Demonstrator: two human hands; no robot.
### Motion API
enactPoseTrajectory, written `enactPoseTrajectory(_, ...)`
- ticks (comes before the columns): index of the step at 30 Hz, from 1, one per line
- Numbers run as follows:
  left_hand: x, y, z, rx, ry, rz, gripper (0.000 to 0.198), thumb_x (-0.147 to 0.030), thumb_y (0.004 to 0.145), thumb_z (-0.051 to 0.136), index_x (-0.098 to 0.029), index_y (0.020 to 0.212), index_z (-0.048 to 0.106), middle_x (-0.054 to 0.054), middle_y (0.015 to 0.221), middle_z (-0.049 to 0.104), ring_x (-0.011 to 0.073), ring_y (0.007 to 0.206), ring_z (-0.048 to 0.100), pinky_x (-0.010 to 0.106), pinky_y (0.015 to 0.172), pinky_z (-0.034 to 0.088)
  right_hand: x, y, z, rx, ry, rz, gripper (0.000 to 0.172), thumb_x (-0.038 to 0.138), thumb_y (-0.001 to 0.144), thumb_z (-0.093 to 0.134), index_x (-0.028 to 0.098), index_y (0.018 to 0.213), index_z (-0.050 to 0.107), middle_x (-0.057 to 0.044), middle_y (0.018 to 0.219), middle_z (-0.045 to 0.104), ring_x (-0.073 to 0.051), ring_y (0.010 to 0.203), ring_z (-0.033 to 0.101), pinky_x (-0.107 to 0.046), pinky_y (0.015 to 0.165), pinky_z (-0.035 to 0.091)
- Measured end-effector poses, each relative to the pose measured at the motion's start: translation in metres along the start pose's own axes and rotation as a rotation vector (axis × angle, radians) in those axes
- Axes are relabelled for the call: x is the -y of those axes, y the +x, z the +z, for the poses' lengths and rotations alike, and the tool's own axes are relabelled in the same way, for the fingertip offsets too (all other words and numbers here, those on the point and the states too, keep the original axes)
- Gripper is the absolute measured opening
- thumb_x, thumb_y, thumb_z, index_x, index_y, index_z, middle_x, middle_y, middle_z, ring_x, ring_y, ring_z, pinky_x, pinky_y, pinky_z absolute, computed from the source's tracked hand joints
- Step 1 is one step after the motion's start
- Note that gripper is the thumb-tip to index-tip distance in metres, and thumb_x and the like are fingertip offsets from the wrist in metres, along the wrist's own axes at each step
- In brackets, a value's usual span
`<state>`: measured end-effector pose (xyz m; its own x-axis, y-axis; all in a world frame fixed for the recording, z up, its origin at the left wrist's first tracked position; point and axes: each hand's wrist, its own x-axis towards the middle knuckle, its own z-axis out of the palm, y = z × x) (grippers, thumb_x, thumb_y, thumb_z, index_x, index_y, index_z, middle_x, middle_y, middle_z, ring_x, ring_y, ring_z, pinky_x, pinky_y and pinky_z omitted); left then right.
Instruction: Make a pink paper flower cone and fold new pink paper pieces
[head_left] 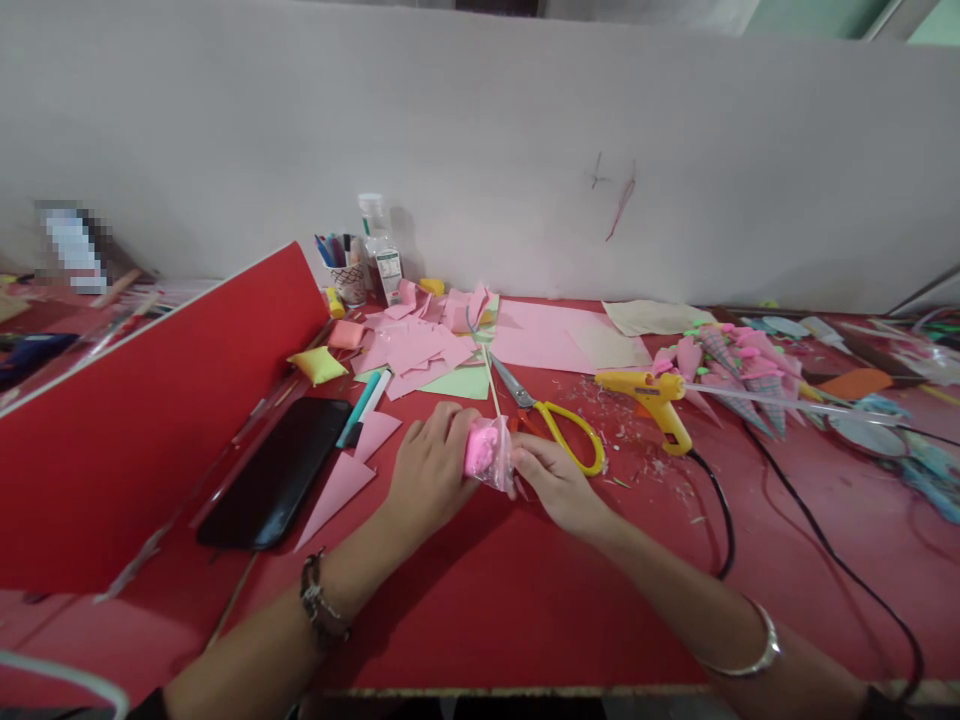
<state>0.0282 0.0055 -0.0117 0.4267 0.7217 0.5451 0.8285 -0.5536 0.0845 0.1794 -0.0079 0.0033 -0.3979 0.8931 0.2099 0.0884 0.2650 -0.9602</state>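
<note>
Counter (487,620), centre: wrapped piece (484,450) on a stick, held between left hand (431,465) and right hand (555,485). Phone (274,485) lies left of the hands, beside the divider board (150,420). Scissors (555,420) lie just behind the right hand, with the glue gun (652,400) to their right and the paper cones (735,375) further right. Paper scraps (420,345) lie behind centre. Pen cup (346,275) and bottle (381,250) stand behind them, near the wall.

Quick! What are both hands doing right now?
Left hand: closed on the pink piece.
Right hand: pinching the clear wrap around that piece.
</note>
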Motion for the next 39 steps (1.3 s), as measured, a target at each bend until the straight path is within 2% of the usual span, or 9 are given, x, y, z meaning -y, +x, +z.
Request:
enactPoseTrajectory(8, -0.002, 0.001, 0.001, 0.009, -0.016, -0.012, 0.022, -0.027, 0.074, 0.049, -0.015, 0.093, 0.046, 0.007, 0.086, 0.056, 0.0197, 0.074, 0.054, 0.029, 0.058, 0.038, 0.002, 0.000, 0.000, 0.009, 0.001, -0.029, 0.033, 0.040, 0.081, 0.037, 0.017, 0.059, 0.047, 0.003, 0.053, 0.045, -0.007, 0.047, 0.041, -0.020, 0.049, 0.037)
enactPoseTrajectory(16, 0.002, 0.000, 0.001, 0.039, 0.073, -0.003, 0.028, -0.029, 0.074, 0.049, -0.013, 0.097, 0.047, 0.010, 0.089, 0.055, 0.0222, 0.077, 0.054, 0.030, 0.060, 0.038, 0.002, -0.001, 0.004, -0.049, -0.100, 0.038, 0.010, 0.018, 0.069, 0.040, 0.018, 0.059, 0.043, 0.005, 0.052, 0.040, -0.006, 0.046, 0.036, -0.018, 0.044, 0.030)
enactPoseTrajectory(20, 0.006, 0.000, 0.002, 0.046, 0.038, 0.035, 0.032, -0.028, 0.073, 0.049, -0.013, 0.102, 0.044, 0.012, 0.095, 0.053, 0.0235, 0.086, 0.052, 0.031, 0.066, 0.038, 0.001, -0.001, 0.003, 0.006, -0.214, 0.093, 0.017, 0.020, 0.072, 0.038, 0.018, 0.055, 0.039, 0.005, 0.049, 0.036, -0.006, 0.045, 0.035, -0.018, 0.043, 0.027)
enactPoseTrajectory(24, 0.009, 0.000, -0.001, 0.024, -0.109, 0.176, 0.044, -0.029, 0.072, 0.048, -0.014, 0.112, 0.036, 0.013, 0.106, 0.048, 0.0242, 0.102, 0.045, 0.035, 0.081, 0.036, 0.001, -0.002, 0.002, -0.009, -0.328, 0.027, 0.022, 0.020, 0.075, 0.037, 0.018, 0.053, 0.035, 0.005, 0.050, 0.034, -0.007, 0.047, 0.034, -0.019, 0.045, 0.027)
enactPoseTrajectory(27, 0.008, 0.000, -0.005, -0.079, -0.334, 0.254, 0.050, -0.036, 0.071, 0.048, -0.014, 0.112, 0.032, 0.013, 0.106, 0.045, 0.0227, 0.102, 0.042, 0.035, 0.083, 0.037, 0.000, -0.003, 0.003, -0.075, -0.405, -0.074, 0.023, 0.020, 0.076, 0.036, 0.018, 0.053, 0.035, 0.004, 0.051, 0.038, -0.008, 0.049, 0.036, -0.020, 0.048, 0.030)
enactPoseTrajectory(30, 0.001, 0.002, -0.009, -0.205, -0.459, 0.163, 0.031, -0.038, 0.071, 0.048, -0.015, 0.091, 0.041, 0.009, 0.089, 0.050, 0.0202, 0.087, 0.047, 0.032, 0.073, 0.041, -0.001, -0.005, 0.005, -0.112, -0.499, -0.159, 0.021, 0.022, 0.078, 0.036, 0.018, 0.057, 0.039, 0.002, 0.054, 0.044, -0.010, 0.051, 0.040, -0.021, 0.049, 0.032)
enactPoseTrajectory(32, -0.005, 0.002, -0.013, -0.061, -0.473, 0.074, 0.015, -0.034, 0.075, 0.045, -0.019, 0.072, 0.042, 0.002, 0.070, 0.050, 0.0151, 0.066, 0.049, 0.026, 0.059, 0.041, -0.002, -0.006, 0.006, -0.110, -0.556, -0.232, 0.021, 0.022, 0.079, 0.035, 0.018, 0.060, 0.042, 0.000, 0.057, 0.048, -0.011, 0.053, 0.042, -0.021, 0.050, 0.033)
enactPoseTrajectory(34, -0.011, 0.002, -0.017, 0.133, -0.462, -0.024, 0.018, -0.029, 0.079, 0.040, -0.020, 0.063, 0.039, -0.003, 0.056, 0.047, 0.0113, 0.050, 0.045, 0.022, 0.047, 0.035, -0.003, -0.007, 0.005, -0.088, -0.622, -0.294, 0.020, 0.020, 0.080, 0.034, 0.018, 0.063, 0.045, -0.001, 0.061, 0.051, -0.012, 0.056, 0.045, -0.021, 0.052, 0.035)
enactPoseTrajectory(39, -0.014, 0.002, -0.028, 0.347, -0.461, -0.133, 0.018, -0.027, 0.082, 0.037, -0.018, 0.069, 0.044, -0.002, 0.057, 0.051, 0.0116, 0.048, 0.046, 0.021, 0.044, 0.029, -0.007, -0.008, 0.002, -0.058, -0.763, -0.364, 0.022, 0.019, 0.081, 0.033, 0.018, 0.064, 0.046, -0.002, 0.063, 0.053, -0.012, 0.058, 0.047, -0.022, 0.053, 0.035)
